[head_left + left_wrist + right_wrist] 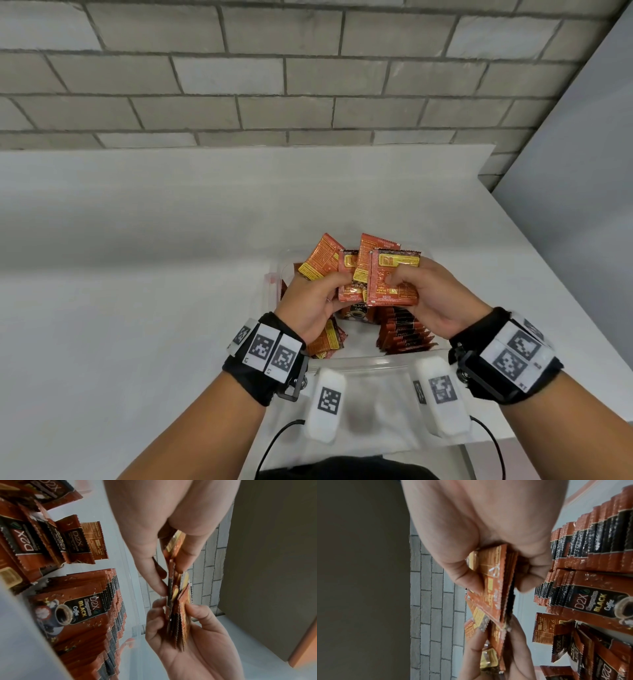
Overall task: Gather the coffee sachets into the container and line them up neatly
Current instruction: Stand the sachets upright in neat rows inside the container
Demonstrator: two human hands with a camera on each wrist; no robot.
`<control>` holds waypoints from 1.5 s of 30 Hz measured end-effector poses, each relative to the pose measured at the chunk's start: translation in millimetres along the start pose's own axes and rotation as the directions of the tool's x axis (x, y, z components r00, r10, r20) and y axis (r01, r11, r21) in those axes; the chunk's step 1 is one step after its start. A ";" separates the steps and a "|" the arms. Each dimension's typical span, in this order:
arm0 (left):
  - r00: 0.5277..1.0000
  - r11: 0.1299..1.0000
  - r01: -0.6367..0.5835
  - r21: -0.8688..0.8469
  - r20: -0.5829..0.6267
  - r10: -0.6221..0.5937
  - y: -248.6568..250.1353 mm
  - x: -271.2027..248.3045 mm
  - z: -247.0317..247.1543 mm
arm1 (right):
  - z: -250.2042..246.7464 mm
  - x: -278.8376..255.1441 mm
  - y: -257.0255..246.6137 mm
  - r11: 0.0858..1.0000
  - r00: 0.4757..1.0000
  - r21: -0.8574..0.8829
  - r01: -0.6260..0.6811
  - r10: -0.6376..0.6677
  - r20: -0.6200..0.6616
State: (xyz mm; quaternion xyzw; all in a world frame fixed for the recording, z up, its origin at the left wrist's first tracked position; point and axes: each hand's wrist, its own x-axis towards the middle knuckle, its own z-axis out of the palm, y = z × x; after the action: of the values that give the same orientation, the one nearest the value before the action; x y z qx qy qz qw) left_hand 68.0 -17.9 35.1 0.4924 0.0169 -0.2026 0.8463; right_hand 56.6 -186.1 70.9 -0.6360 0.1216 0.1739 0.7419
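**Both hands fan a bunch of sachets above the container**

Nearest, the left hand (310, 301) and right hand (433, 301) pinch red-orange coffee sachets (373, 274), splayed unevenly. Below them, in the clear container (274, 284), more sachets (404, 334) stand in a row. Beyond lies the white tabletop (137, 240).

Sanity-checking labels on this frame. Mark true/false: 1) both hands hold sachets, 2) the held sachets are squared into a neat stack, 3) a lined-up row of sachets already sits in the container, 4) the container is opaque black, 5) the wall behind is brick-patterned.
1) True: the left hand and right hand both grip the held sachets.
2) False: they are fanned out at different angles.
3) True: a lined-up row stands in the container.
4) False: it is clear plastic.
5) True: the brick-patterned wall is grey.
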 end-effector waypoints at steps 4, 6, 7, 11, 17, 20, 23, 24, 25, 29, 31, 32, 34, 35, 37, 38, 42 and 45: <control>0.998 0.999 0.052 -0.016 0.022 -0.052 2.7 -1.5 1.9 | 2.0 -2.4 -2.0 1.000 1.000 -0.019 0.015 -0.015 0.000; 0.997 0.995 0.074 -0.064 -0.006 -0.075 3.3 0.4 1.1 | 2.1 -2.6 -2.8 1.000 1.000 0.002 0.026 -0.026 -0.009; 0.997 0.995 0.066 -0.076 -0.031 -0.068 3.5 1.3 0.6 | 1.6 -2.6 -2.7 0.999 0.999 0.026 0.030 -0.030 -0.014; 0.997 0.998 0.045 -0.052 -0.064 -0.048 4.1 0.3 2.5 | 0.8 -3.6 -2.7 0.996 1.000 0.089 0.023 -0.023 -0.001; 0.994 0.975 -0.107 0.195 -0.011 0.111 5.3 0.5 -2.4 | -1.1 -2.9 -5.1 0.994 1.000 0.109 0.018 -0.015 -0.024; 0.990 0.947 -0.126 0.296 -0.015 0.137 7.5 -0.2 -7.1 | -3.9 -2.3 -7.7 0.995 1.000 0.094 0.014 -0.012 -0.029; 0.990 0.924 -0.128 0.359 -0.010 0.141 8.7 0.2 -7.8 | -4.1 -2.5 -8.1 0.997 0.999 0.071 0.002 0.000 -0.032; 0.990 0.923 -0.127 0.363 -0.007 0.139 8.8 0.5 -7.4 | -3.4 -2.6 -8.2 0.998 0.999 0.069 0.007 -0.004 -0.035; 0.990 0.922 -0.129 0.364 -0.006 0.141 9.0 0.7 -7.4 | -1.9 -2.7 -8.1 0.998 0.999 0.066 0.015 -0.012 -0.040; 0.994 0.946 -0.102 0.308 0.071 0.084 8.8 -1.6 -3.0 | 8.5 -1.5 -4.0 0.999 0.997 -0.020 0.044 -0.045 -0.061; 0.992 0.954 -0.071 0.292 0.116 0.038 9.3 -3.4 0.3 | 12.4 -1.1 -3.5 0.997 0.997 -0.060 0.037 -0.041 -0.063; 0.991 0.948 -0.061 0.313 0.129 0.021 9.9 -4.2 1.6 | 12.9 -0.4 -3.7 0.997 0.997 -0.064 0.032 -0.037 -0.065; 0.989 0.916 -0.063 0.396 0.150 0.003 11.6 -4.0 2.1 | 12.3 0.3 -5.7 0.998 0.997 -0.043 0.036 -0.039 -0.065; 0.988 0.905 -0.064 0.421 0.155 -0.003 12.4 -3.1 1.9 | 11.3 0.6 -6.7 0.999 0.997 -0.028 0.044 -0.046 -0.064; 0.988 0.921 -0.060 0.384 0.153 0.001 16.7 -2.3 3.2 | 10.0 0.4 -8.9 0.998 0.997 -0.001 0.062 -0.062 -0.047; 0.988 0.941 -0.056 0.333 0.157 0.003 18.7 -2.6 4.1 | 10.9 -0.5 -9.9 0.998 0.997 0.007 0.069 -0.068 -0.029; 0.968 0.986 0.038 0.161 0.239 -0.076 16.5 -3.4 8.5 | 21.4 -4.6 -9.0 0.992 0.991 -0.099 0.083 -0.071 0.110; 0.970 0.991 0.132 0.009 0.204 -0.131 11.9 -5.4 16.9 | 24.3 -6.4 -4.6 0.971 0.979 -0.217 0.099 -0.056 0.197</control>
State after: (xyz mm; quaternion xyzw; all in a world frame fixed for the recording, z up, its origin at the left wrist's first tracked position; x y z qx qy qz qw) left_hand 64.3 -25.2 54.9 0.4648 -0.0369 -0.3075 0.8295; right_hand 51.6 -163.4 81.5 -0.7009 0.0048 0.2172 0.6794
